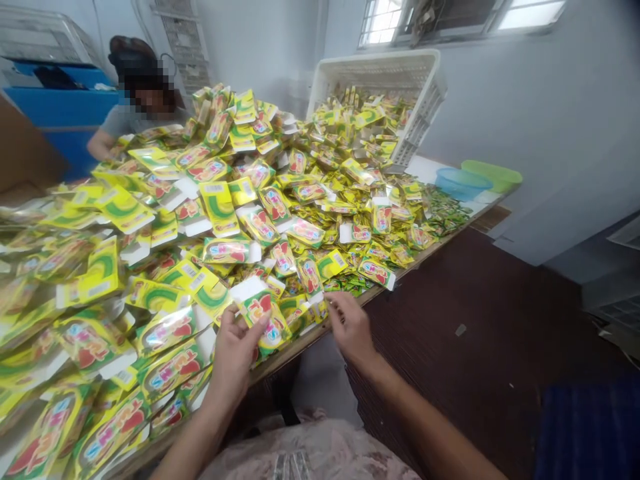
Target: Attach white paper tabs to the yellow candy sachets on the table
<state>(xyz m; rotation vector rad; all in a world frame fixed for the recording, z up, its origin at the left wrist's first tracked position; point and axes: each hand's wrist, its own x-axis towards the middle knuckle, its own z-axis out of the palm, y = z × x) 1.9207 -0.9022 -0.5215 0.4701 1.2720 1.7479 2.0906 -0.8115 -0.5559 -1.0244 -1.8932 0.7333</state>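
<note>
My left hand (239,343) grips a small yellow and green candy box (266,319) printed with a red fruit and pink and blue lettering, its thumb across the printed face. A white flap stands open at the box's upper end. Just right of it, my right hand (351,323) is at the table edge with its fingers curled together. Whether anything sits between those fingertips is hidden. Beyond them lies another candy box (310,275). Many similar boxes (220,208), several with white flaps open, are heaped around both hands.
A white plastic crate (425,100) lies tipped at the back, small packets (370,120) spilling from it. A blue basin (463,183) and a green basin (493,175) stand at the far right end. Another person (137,113) sits behind the heap. Dark floor (450,360) lies right of the table.
</note>
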